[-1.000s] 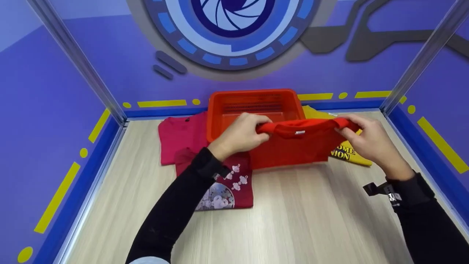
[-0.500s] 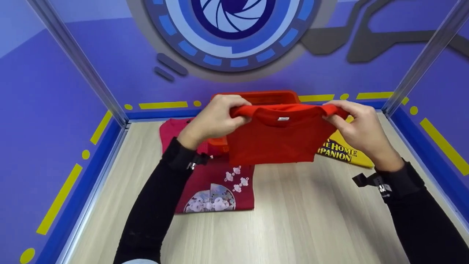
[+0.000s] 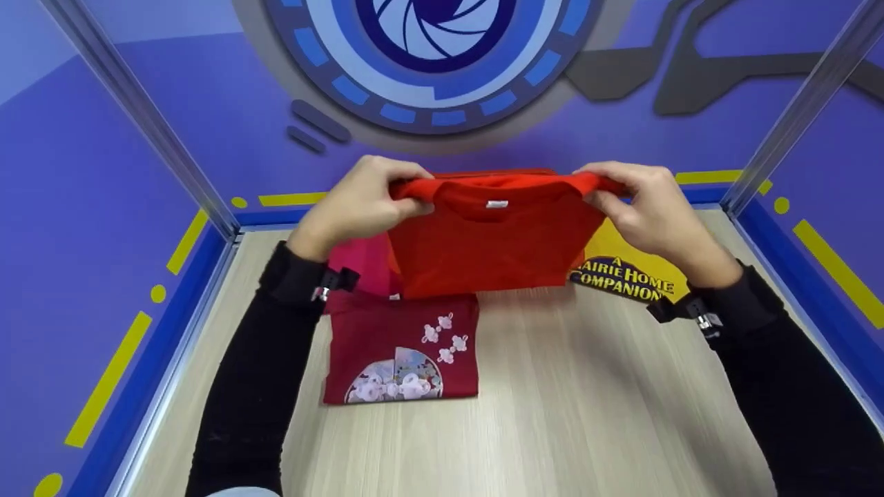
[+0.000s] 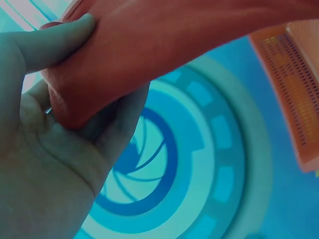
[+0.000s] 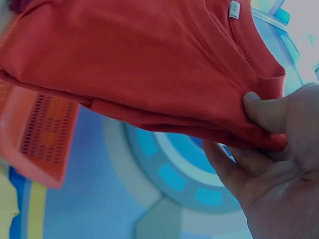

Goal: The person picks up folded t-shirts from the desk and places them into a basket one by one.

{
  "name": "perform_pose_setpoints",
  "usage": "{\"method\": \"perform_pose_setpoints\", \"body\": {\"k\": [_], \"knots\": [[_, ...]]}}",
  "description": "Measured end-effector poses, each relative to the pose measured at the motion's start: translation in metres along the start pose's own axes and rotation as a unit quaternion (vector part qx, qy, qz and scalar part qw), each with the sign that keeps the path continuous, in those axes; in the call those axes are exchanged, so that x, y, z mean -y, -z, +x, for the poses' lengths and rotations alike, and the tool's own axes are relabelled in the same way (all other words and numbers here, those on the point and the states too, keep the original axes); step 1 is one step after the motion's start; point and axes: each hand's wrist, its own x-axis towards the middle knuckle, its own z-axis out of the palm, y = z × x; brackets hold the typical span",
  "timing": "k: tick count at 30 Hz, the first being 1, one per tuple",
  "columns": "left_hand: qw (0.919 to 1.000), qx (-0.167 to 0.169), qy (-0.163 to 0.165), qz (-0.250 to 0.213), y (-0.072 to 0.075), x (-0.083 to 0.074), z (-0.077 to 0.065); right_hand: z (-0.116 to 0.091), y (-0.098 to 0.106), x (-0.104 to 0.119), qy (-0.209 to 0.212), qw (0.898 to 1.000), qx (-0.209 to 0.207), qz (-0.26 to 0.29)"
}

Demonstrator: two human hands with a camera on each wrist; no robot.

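Note:
A folded red T-shirt (image 3: 494, 248) hangs upright between both hands, its collar with a white tag at the top. My left hand (image 3: 369, 197) pinches one shoulder of it, thumb in front and fingers behind, as the left wrist view also shows. The other shoulder is pinched by my right hand (image 3: 642, 207). Behind the shirt, an orange-red plastic basket (image 5: 50, 134) is mostly hidden in the head view; its slotted wall shows in both wrist views. The shirt's lower edge hangs close above the table.
A folded dark red T-shirt (image 3: 373, 338) with a printed picture lies at front left. Behind it is a pink garment (image 3: 362, 259), partly covered. A yellow T-shirt (image 3: 621, 266) with lettering lies at right. Blue-purple walls (image 3: 152, 207) enclose the wooden table (image 3: 552, 414).
Both hands have carried the red T-shirt leftward and a little up and back, so that it now hides most of the basket. More of the yellow and dark red T-shirts shows.

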Motion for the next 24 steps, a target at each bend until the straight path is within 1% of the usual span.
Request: {"method": "perform_pose_setpoints", "body": {"k": [3,6,8,10,13,16,19,21,24], "knots": [[1.0,0.003,0.007,-0.002,0.013,-0.003,-0.001,0.008,0.003,0.007,-0.018,1.0,0.013,0.018],[0.9994,0.012,0.031,-0.001,0.022,-0.001,0.007,0.021,0.0,0.006,-0.058,0.997,0.026,0.032],[0.9984,0.022,0.052,0.005,0.023,0.007,0.017,0.033,-0.008,-0.002,-0.091,0.995,0.037,0.034],[0.9964,0.033,0.077,0.01,0.017,0.022,0.03,0.046,-0.021,-0.016,-0.122,0.991,0.057,0.024],[0.9923,0.04,0.115,0.025,0.001,0.05,0.048,0.062,-0.047,-0.041,-0.147,0.986,0.084,-0.005],[0.9877,0.022,0.149,0.043,-0.022,0.074,0.062,0.073,-0.074,-0.066,-0.148,0.982,0.106,-0.042],[0.9835,0.003,0.17,0.06,-0.045,0.091,0.073,0.079,-0.096,-0.086,-0.142,0.98,0.124,-0.07],[0.9806,0.006,0.179,0.08,-0.061,0.101,0.078,0.078,-0.108,-0.098,-0.141,0.976,0.145,-0.086],[0.9753,0.035,0.189,0.108,-0.081,0.113,0.081,0.073,-0.121,-0.11,-0.14,0.965,0.192,-0.114]]}}
